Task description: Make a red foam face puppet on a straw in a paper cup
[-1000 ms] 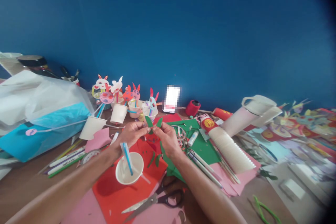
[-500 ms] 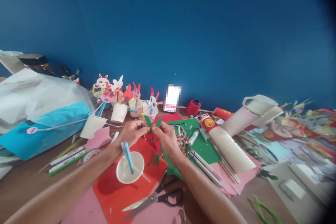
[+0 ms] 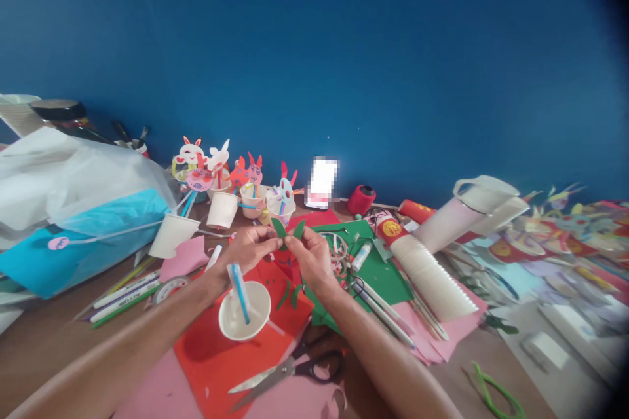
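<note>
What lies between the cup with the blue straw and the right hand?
Head view: green cut pieces on the red sheet lie between the cup and the right hand.

blue wall (image 3: 314, 46); 1 white pitcher (image 3: 447, 226); 1 black-lidded jar (image 3: 61, 111)

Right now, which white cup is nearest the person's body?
The cup between the forearms, with a blue straw; the other white cups are farther back, toward the wall.
</note>
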A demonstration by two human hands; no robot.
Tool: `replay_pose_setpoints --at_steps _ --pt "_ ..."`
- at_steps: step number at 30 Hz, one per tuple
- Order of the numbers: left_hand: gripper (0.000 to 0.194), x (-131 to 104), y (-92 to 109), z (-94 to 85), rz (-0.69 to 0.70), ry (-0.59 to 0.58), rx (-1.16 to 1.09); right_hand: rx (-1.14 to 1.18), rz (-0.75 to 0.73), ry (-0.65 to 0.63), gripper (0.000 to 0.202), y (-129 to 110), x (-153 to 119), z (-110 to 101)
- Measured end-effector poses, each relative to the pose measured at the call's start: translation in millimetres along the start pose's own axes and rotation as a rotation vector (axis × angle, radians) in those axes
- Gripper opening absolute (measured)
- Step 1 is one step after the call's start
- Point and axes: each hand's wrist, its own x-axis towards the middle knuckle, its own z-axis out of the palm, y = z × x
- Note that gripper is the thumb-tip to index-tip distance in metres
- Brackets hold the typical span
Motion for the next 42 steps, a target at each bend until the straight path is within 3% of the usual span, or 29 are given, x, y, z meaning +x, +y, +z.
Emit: replay_pose_setpoints --at_steps 9,18,32,42 --pt "0.020 -0.1 -0.5 0.5 0.017 0.017 -0.017 0.028 0.007 -0.002 0.013 3.6 1.2 0.5" --pt "0.024 -0.1 5.5 0.2 0.025 0.043 -0.006 0.211 0.049 0.001 0.022 -1.4 -0.7 -0.3" --pt "0.020 -0.8 4.2 1.2 0.052 0.049 0.040 0.086 0.058 0.003 0.017 4.4 2.8 0.0" --pt "0.021 -0.7 1.5 0.5 0.076 0.040 0.094 0.048 0.040 -0.106 0.015 0.4 4.3 -2.8"
